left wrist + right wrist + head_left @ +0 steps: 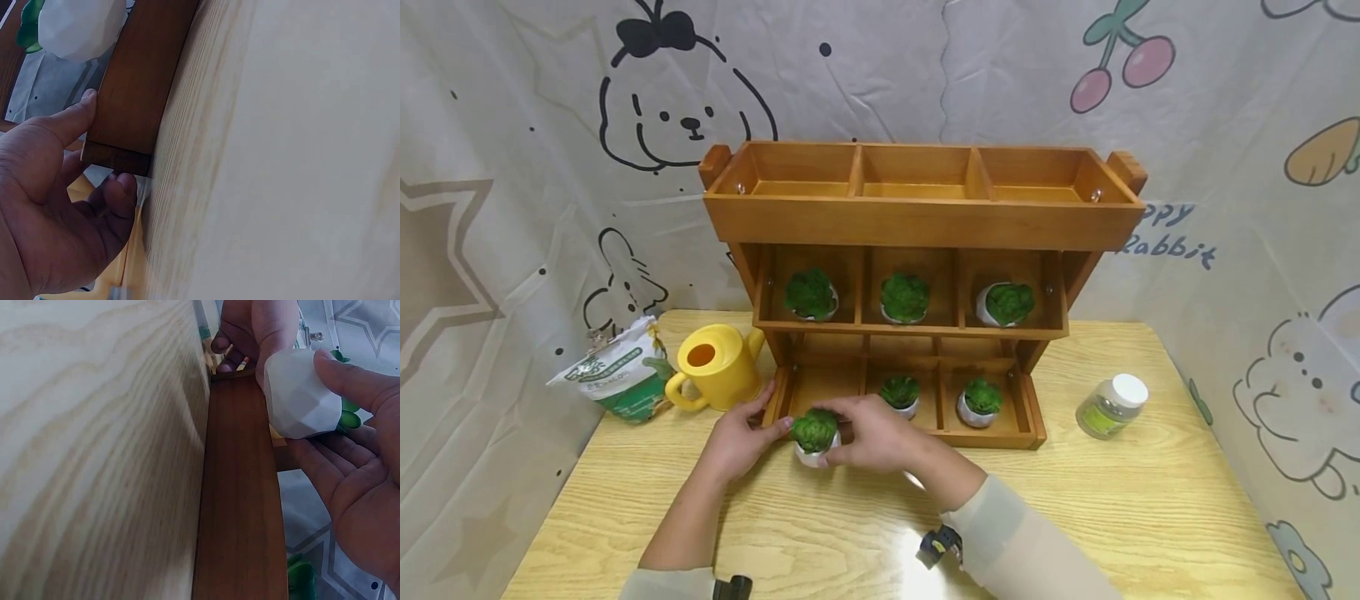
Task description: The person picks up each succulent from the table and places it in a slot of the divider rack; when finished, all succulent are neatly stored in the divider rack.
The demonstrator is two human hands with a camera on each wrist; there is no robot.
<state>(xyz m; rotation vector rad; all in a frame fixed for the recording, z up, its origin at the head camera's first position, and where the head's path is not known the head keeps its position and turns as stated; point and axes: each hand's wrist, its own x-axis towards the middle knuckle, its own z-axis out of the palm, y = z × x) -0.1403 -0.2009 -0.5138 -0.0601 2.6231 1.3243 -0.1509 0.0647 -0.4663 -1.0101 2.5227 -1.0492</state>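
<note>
My right hand (880,433) holds a small potted succulent (814,432) with a faceted white pot, over the front board of the shelf's bottom tier at the left. In the right wrist view, the thumb presses one side of the white pot (303,394) and the fingers lie on the other. My left hand (741,437) grips the front left corner of the wooden three-tier shelf (925,223). The left wrist view has the thumb on the edge of the front board (134,81) and the other fingers curled by its end. The bottom left compartment (827,379) holds no pot.
Two succulents, one of them (980,402) at the right, sit in the bottom tier; three more, including a middle one (905,297), fill the middle tier. A yellow watering can (718,367) and a white-green bag (625,375) stand left, a lidded jar (1111,407) right.
</note>
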